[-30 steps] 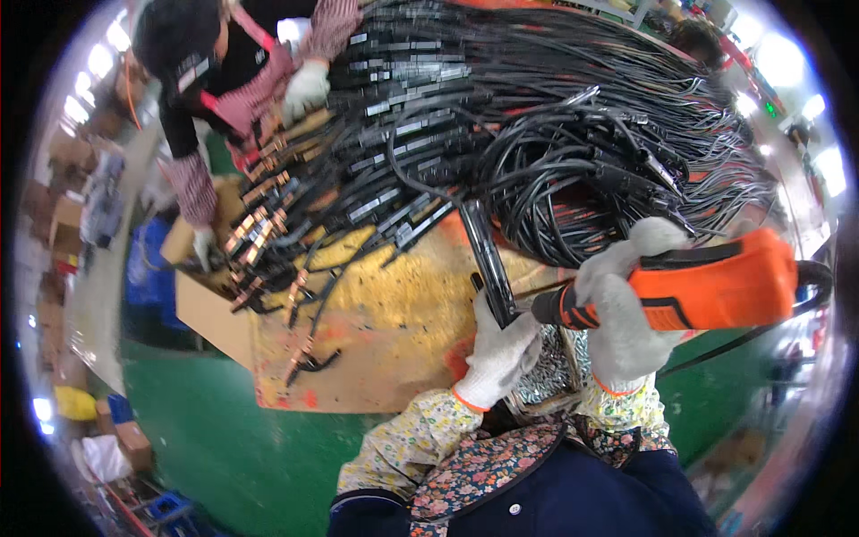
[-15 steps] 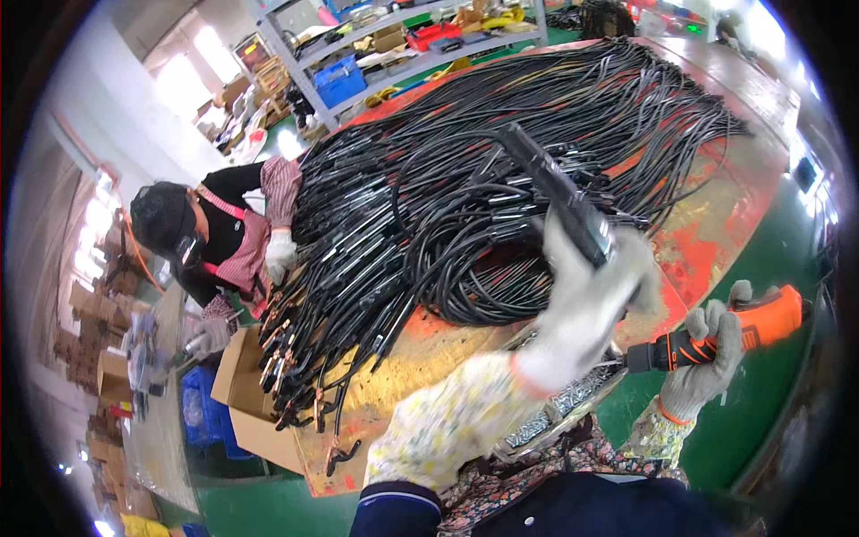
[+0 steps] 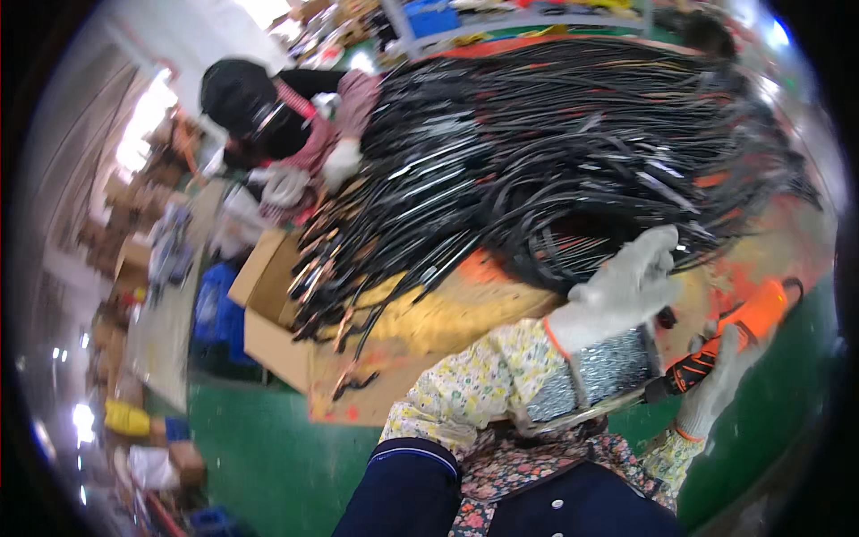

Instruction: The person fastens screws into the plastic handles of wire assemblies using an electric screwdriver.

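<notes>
My right hand (image 3: 720, 380), in a pale knit glove, grips an orange and black power screwdriver (image 3: 707, 358), its black nose pointing left. My left hand (image 3: 626, 282), gloved too, is held just above the far side of a tray (image 3: 591, 413). Its fingers are stretched out and I see nothing in them. Small silver metal pieces (image 3: 617, 365), like screws, fill the tray's compartments in front of my body. Beyond the left hand lies a big heap of black cables (image 3: 537, 192), some coiled, with black handle-like ends among them.
A co-worker (image 3: 300, 143) in a black cap stands at the table's left side, gloved hands near bare copper cable ends (image 3: 313, 255). An open cardboard box (image 3: 277, 336) adjoins the table (image 3: 429, 327). Blue bins (image 3: 219, 313) and a metal shelf (image 3: 528, 20) stand farther off.
The dark handle-like piece that my left hand held is out of it. That hand has come down towards the tray. The view has shifted; my right hand still grips the screwdriver.
</notes>
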Demonstrator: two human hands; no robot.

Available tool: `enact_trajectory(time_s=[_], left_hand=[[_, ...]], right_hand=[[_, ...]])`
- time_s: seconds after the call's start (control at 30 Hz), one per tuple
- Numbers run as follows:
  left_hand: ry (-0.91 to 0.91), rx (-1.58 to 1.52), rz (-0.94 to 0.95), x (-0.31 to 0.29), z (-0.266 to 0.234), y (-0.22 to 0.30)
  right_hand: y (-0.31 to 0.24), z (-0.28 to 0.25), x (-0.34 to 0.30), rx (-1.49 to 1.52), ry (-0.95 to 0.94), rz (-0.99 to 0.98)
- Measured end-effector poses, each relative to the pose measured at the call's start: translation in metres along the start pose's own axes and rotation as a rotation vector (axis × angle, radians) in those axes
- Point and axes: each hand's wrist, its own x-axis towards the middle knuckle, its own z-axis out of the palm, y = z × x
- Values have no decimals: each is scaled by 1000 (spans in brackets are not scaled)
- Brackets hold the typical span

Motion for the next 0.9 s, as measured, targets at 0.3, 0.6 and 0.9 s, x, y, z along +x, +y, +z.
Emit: enact_trajectory(time_s=[0.3,0.6,0.9], left_hand=[[470,521,-470,-241,-73,0],[941,1206,-603,-363,-181,8],[379,1590,-1036,-309,-238,5]], right_hand=[[111,41,5,-868,-619,-576],[45,159,-51,-727,-1333,-956],[155,276,-89,-1398,-1473,-1339]])
